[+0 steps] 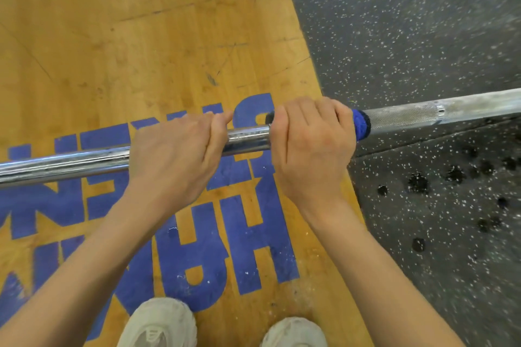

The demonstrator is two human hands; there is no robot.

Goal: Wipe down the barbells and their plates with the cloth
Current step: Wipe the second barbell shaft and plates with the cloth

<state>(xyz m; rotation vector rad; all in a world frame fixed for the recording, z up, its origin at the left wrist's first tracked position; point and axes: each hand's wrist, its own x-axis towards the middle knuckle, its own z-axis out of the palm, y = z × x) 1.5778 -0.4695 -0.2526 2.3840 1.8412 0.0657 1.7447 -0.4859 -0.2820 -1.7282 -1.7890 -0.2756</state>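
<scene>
Both hands wrap barbell [248,138]; R [310,144] w/ cloth [361,124].

the barbell [84,159] is shiny silver chrome, turning to a dull grey cross-hatched knurl toward three o'clock, and the cloth [361,124] wrapped round it is bright blue. the wooden platform [141,36] is honey yellow with big blue letters [197,234], scuffed with dark streaks. at two o'clock lies the rubber floor [423,22], dark grey with white flecks, and at six o'clock the shoes [160,324] are off-white.
</scene>
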